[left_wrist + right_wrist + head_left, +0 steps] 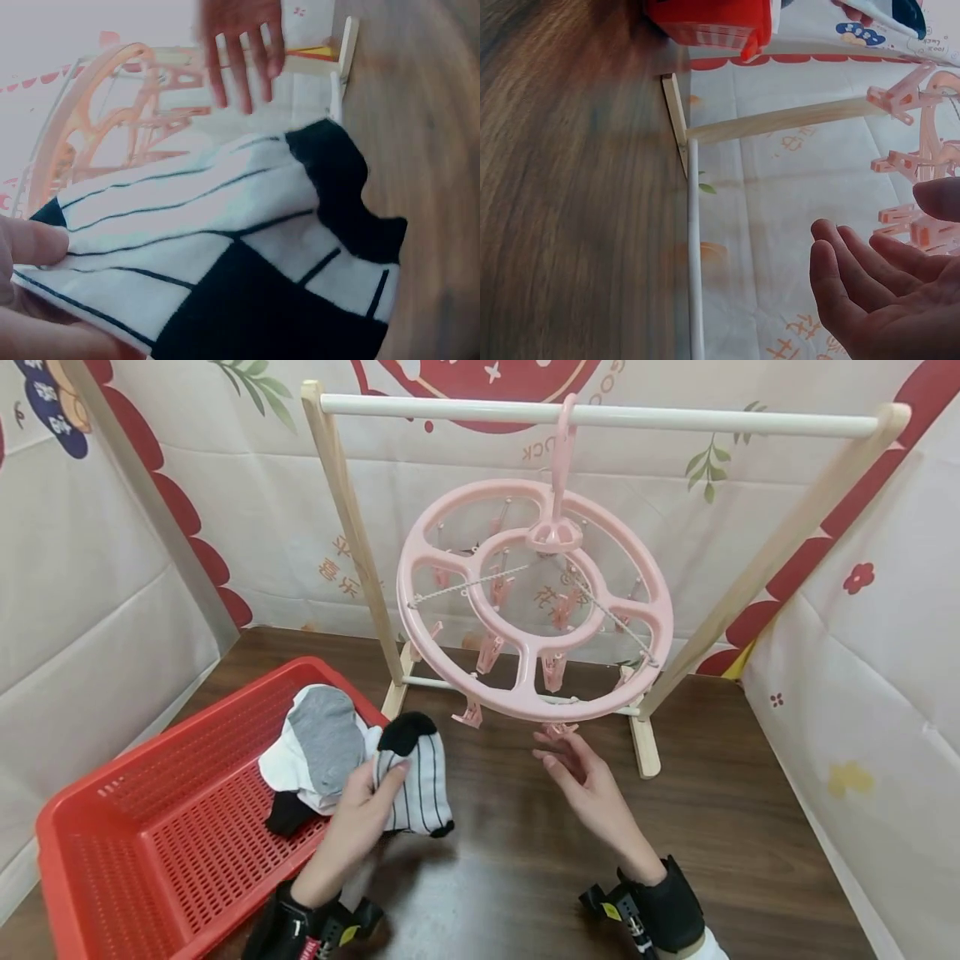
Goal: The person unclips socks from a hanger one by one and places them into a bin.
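Observation:
My left hand [356,822] pinches a white sock [420,781] with black stripes and black ends between thumb and fingers, beside the basket's right edge. In the left wrist view the striped sock [180,199] spreads out from the fingertips. A round pink drying hanger [527,670] with several dangling clothespins hangs in front of me. The right hand [592,785], palm turned up and fingers loosely extended, is just under a clothespin [558,728] at the hanger's near rim. The right wrist view shows its thumb close to the clothespins [900,161], with nothing in the grasp.
A red plastic basket [176,743] stands at the left, with grey, white and black socks [326,739] at its right end. The hanger's hook is over the white bar [712,420] of a wooden stand [356,543]. Printed cloth hangs behind the brown table [720,827].

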The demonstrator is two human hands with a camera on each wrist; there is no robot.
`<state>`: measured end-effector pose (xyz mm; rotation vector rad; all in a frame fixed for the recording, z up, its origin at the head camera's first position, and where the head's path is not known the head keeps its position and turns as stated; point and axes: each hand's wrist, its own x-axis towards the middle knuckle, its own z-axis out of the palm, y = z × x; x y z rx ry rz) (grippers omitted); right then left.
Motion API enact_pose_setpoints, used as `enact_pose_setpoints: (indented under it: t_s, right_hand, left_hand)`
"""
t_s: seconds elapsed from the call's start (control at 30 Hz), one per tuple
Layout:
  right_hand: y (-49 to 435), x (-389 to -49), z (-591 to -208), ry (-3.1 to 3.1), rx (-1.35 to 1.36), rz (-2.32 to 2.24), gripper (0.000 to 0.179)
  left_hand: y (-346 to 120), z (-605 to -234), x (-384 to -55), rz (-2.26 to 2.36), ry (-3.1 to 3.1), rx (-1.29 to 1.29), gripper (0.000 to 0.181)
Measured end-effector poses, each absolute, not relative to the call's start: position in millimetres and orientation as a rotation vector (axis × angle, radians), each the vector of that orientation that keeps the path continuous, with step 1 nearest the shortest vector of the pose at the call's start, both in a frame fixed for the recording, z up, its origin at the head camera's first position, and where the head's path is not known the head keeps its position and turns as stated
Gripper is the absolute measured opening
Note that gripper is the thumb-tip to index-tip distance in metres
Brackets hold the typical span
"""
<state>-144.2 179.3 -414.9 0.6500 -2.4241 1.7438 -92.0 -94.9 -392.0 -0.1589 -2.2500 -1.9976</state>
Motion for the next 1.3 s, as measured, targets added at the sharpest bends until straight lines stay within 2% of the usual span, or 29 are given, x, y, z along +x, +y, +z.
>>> enact_pose_setpoints:
  t_s: [0.27,0.5,0.7,0.97,1.3]
  right_hand:
    - [180,-139,-420,-2.467,0.664,1.747,0.035]
    - [181,-136,-422,-2.481,0.656,1.743,0.037]
    - [183,-132,-425,-2.514,0.619,1.733,0.037]
    - [183,-126,-431,-2.519,0.628,1.698,0.038]
    - [185,-120,-433,-2.520,0.600,1.594,0.037]
  left_hand:
    - [-132,-355,-87,-2.112,-2.239,-0.031,0.034]
    - [-169,-327,-97,-2.214,-2.135,-0.085,0.035]
    - [-192,-331,-113,-2.150,-2.230,0.022,0.041]
    - [-209,-342,-130,-1.816,-2.525,0.101,0.051]
    - [-218,-352,-140,-1.527,-2.578,0.054,0.047]
